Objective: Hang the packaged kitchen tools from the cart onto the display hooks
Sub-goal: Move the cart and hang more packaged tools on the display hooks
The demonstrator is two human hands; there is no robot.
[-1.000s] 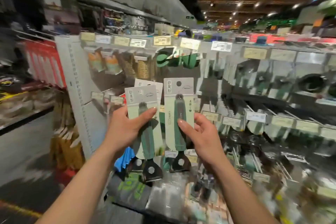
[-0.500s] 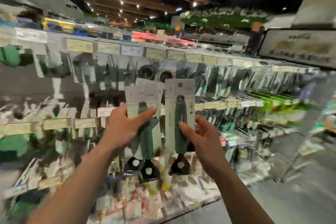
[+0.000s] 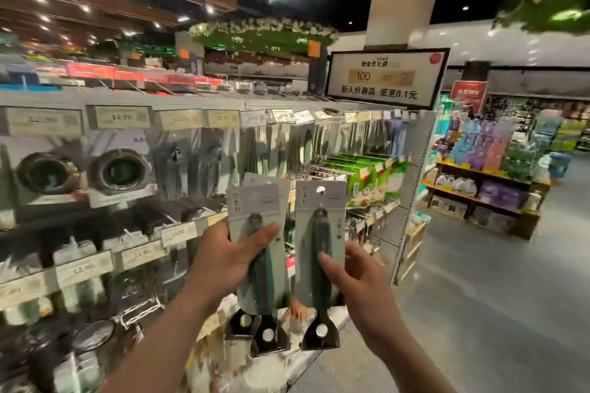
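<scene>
Grips a stack of two packaged scrapers in the left hand, thumb curled across the front card and fingers hidden behind it, with the rear card peeking out above and to the right. Pinches a third packaged scraper in the right hand, thumb pressed on the dark green handle and fingers wrapped behind the card. Holds both lots upright, side by side and just apart, black blades hanging below the lower card edges. Carries them in the air, near the right end of the display rack and apart from it. Faces rows of hanging packs to the left, blurred, under yellowish price tags, with two round dark-rimmed items in clear packs at far left. Shows green packs on the rack just beyond the held cards. Looks past a framed sign atop the rack's right end toward a grey floor and a far shelf of purple and blue goods.
</scene>
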